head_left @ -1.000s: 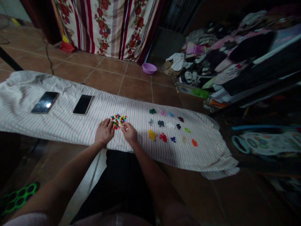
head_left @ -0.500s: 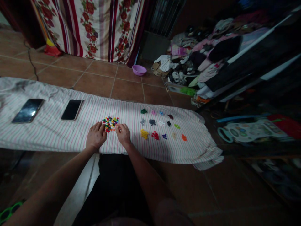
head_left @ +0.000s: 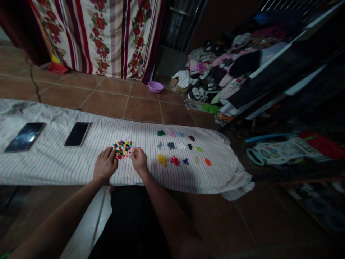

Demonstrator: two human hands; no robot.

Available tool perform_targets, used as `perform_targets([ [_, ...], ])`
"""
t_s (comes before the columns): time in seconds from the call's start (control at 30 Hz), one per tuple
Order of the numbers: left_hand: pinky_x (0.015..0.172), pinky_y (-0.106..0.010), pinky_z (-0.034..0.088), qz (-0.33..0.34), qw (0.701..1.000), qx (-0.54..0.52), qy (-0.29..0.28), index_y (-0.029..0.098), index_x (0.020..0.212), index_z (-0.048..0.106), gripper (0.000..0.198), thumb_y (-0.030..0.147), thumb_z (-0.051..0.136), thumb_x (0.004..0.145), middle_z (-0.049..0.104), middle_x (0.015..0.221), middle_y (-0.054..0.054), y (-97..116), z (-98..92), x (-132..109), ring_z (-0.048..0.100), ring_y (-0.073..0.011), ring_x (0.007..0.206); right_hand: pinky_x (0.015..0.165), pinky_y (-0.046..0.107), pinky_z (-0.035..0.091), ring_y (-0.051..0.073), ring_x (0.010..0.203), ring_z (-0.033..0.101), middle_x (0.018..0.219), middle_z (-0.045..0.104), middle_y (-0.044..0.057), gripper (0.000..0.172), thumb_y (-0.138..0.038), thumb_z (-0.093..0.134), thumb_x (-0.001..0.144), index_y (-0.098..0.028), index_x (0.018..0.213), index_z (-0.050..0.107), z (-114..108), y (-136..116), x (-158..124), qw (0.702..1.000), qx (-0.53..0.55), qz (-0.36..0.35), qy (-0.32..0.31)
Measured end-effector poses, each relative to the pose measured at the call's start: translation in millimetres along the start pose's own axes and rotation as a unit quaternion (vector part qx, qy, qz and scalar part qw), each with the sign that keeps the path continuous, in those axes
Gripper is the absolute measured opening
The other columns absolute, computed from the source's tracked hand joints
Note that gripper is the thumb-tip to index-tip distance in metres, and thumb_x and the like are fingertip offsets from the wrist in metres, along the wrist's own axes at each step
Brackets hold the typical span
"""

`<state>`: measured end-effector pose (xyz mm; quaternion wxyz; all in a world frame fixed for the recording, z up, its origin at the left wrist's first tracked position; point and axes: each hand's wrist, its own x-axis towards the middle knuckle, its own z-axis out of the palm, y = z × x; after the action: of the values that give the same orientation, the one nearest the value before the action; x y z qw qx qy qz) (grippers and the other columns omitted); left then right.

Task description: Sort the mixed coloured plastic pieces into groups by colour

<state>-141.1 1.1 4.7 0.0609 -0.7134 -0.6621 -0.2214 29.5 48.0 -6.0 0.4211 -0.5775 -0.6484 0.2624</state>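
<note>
A mixed pile of small coloured pieces (head_left: pixel 123 148) lies on a striped cloth (head_left: pixel 140 136). At its left edge, my left hand (head_left: pixel 106 163) rests palm down, fingers stretched out and tips by the pieces. My right hand (head_left: pixel 139 160) is at the pile's right edge, thumb and fingers pinched together; anything between them is too small to make out. Right of my hands, similar pieces sit in small heaps sorted by colour, among them a yellow heap (head_left: pixel 162 159), a red heap (head_left: pixel 174 160), a dark green heap (head_left: pixel 161 133) and an orange heap (head_left: pixel 207 162).
Two phones, a larger one (head_left: pixel 25 137) and a smaller one (head_left: pixel 77 134), lie on the cloth at left. Beyond it, a purple basin (head_left: pixel 155 87) stands on the tiled floor near a heap of clothes (head_left: pixel 215 68). A floral curtain (head_left: pixel 113 39) hangs behind.
The view has tilted up a little, so everything sits lower in the picture. My right hand's fingers have curled in more at the pile's edge; my left hand stays beside it.
</note>
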Motion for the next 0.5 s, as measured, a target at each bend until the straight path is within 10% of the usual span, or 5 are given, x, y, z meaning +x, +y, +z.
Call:
perform_targets([
  [0.5, 0.106, -0.046, 0.042, -0.015, 1.0, 0.0, -0.01, 0.011, 0.123, 0.06, 0.042, 0.026, 0.04, 0.09, 0.059, 0.133, -0.018, 2, -1.4, 1, 0.051, -0.0304, 0.128, 0.079, 0.027, 0.056, 0.015, 0.081, 0.07, 0.087, 0.073, -0.002, 0.013, -0.026, 0.056, 0.082, -0.026, 0.092, 0.064, 0, 2, 16, 0.994, 0.061, 0.035, -0.088],
])
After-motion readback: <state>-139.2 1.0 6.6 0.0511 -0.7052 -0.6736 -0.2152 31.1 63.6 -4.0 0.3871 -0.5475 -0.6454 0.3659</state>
